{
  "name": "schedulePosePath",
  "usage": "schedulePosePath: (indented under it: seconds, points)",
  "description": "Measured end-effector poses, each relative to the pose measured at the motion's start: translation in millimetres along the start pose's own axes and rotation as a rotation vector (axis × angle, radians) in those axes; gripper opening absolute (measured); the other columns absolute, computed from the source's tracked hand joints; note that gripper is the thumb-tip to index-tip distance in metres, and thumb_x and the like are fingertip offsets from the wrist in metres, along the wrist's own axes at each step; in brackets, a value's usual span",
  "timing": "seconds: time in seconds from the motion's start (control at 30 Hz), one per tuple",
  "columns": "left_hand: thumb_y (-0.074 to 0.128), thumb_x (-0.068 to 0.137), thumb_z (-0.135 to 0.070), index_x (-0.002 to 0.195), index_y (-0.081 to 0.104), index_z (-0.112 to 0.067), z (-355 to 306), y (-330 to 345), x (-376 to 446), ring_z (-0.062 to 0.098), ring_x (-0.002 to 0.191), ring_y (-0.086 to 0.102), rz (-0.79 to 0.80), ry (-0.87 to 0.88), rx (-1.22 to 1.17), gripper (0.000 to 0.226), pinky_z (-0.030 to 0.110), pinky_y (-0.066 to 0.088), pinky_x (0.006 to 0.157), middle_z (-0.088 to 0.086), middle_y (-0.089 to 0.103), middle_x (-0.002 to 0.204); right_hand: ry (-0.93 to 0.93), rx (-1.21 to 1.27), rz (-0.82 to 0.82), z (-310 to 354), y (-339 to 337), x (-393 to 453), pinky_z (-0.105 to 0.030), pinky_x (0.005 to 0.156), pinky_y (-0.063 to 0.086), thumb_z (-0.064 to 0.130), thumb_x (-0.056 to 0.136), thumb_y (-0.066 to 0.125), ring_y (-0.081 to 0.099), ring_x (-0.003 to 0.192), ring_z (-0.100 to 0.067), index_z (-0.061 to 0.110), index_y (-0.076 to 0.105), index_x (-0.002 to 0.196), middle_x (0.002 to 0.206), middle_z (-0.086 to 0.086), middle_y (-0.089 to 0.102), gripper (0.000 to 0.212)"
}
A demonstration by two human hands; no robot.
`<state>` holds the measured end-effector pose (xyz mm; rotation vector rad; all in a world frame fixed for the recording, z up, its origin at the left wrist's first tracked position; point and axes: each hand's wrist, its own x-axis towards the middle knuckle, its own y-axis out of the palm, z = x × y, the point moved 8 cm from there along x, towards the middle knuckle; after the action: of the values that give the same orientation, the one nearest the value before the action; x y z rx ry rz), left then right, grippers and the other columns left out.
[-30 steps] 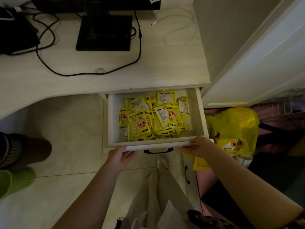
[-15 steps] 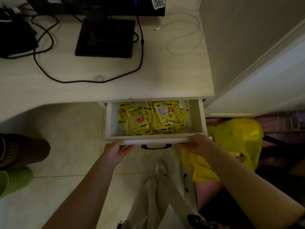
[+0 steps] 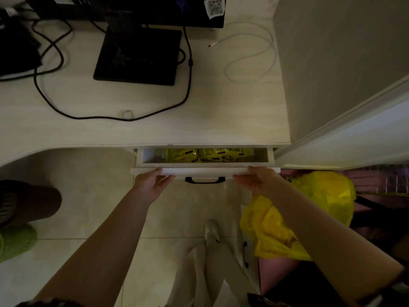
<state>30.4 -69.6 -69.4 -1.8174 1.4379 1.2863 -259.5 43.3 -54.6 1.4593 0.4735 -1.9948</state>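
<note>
A white drawer (image 3: 205,171) under the pale desk (image 3: 155,125) stands open only a narrow gap. Several yellow snack packets (image 3: 199,155) show inside it, mostly hidden beneath the desk top. My left hand (image 3: 152,182) presses against the left end of the drawer front, fingers fairly straight and thumb at the top edge. My right hand (image 3: 256,180) presses the right end the same way. The black handle (image 3: 204,180) hangs free between my hands.
A black monitor base (image 3: 137,56), black cables (image 3: 53,107) and a white cable (image 3: 250,58) lie on the desk. A yellow plastic bag (image 3: 309,207) sits on the floor at right beside a white door frame (image 3: 345,138). Another person's green shoe (image 3: 13,242) is at left.
The drawer has slid inward under the desk, from wide open to nearly closed, with both hands staying on its front. Most packets are now hidden.
</note>
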Motion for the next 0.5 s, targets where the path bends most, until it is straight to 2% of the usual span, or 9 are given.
schedulePosePath:
  seconds: [0.1, 0.17, 0.27, 0.33, 0.4, 0.5]
  points:
    - [0.058, 0.090, 0.001, 0.123, 0.049, 0.006, -8.9, 6.4, 6.3, 0.041, 0.109, 0.058, 0.005, 0.018, 0.007, 0.035, 0.038, 0.060, 0.058, 0.029, 0.055, 0.122, -0.028, -0.015, 0.006, 12.5, 6.5, 6.4, -0.050, 0.095, 0.050, 0.001, 0.096, 0.046, 0.061, 0.109, -0.042, -0.003, 0.039, 0.113, 0.103, -0.027, 0.061, 0.019]
    - [0.058, 0.089, 0.003, 0.122, 0.050, 0.005, -14.4, 13.6, 8.1, 0.040, 0.108, 0.059, 0.021, 0.037, 0.014, 0.034, 0.037, 0.061, 0.060, 0.026, 0.057, 0.119, -0.034, -0.048, 0.029, 18.6, 10.8, 10.4, -0.047, 0.088, 0.052, -0.004, 0.093, 0.047, 0.066, 0.091, -0.038, -0.004, 0.043, 0.108, 0.089, -0.025, 0.063, 0.016]
    - [0.055, 0.089, 0.009, 0.107, 0.055, 0.004, -21.3, 24.5, 9.7, 0.035, 0.098, 0.063, 0.032, 0.057, 0.014, 0.019, 0.036, 0.061, 0.062, 0.025, 0.060, 0.106, -0.030, -0.029, 0.043, 27.4, 14.7, 18.3, -0.045, 0.078, 0.059, -0.010, 0.090, 0.048, 0.065, 0.071, -0.033, -0.007, 0.050, 0.093, 0.071, -0.024, 0.066, 0.005]
    - [0.054, 0.088, 0.011, 0.096, 0.055, 0.003, -25.5, 30.0, 11.7, 0.032, 0.090, 0.064, 0.038, 0.066, 0.020, 0.010, 0.036, 0.061, 0.066, 0.023, 0.061, 0.100, -0.049, -0.043, 0.045, 35.1, 16.6, 23.2, -0.039, 0.058, 0.061, -0.012, 0.089, 0.048, 0.067, 0.061, -0.029, -0.005, 0.052, 0.084, 0.054, -0.018, 0.067, 0.009]
    - [0.054, 0.088, 0.011, 0.094, 0.056, 0.003, -30.2, 33.7, 15.8, 0.031, 0.088, 0.065, 0.043, 0.071, 0.021, 0.011, 0.037, 0.059, 0.071, 0.022, 0.062, 0.098, -0.064, -0.083, 0.047, 40.7, 18.6, 26.3, -0.033, 0.049, 0.059, -0.011, 0.089, 0.050, 0.069, 0.051, -0.023, -0.004, 0.054, 0.080, 0.051, -0.014, 0.067, 0.012]
    - [0.054, 0.088, 0.012, 0.092, 0.057, 0.003, -36.2, 40.2, 21.8, 0.030, 0.091, 0.065, 0.055, 0.070, 0.014, 0.011, 0.037, 0.058, 0.074, 0.020, 0.063, 0.098, -0.085, -0.100, 0.059, 46.7, 23.3, 31.0, -0.031, 0.054, 0.058, -0.010, 0.089, 0.049, 0.069, 0.059, -0.022, -0.002, 0.055, 0.080, 0.057, -0.011, 0.068, 0.014]
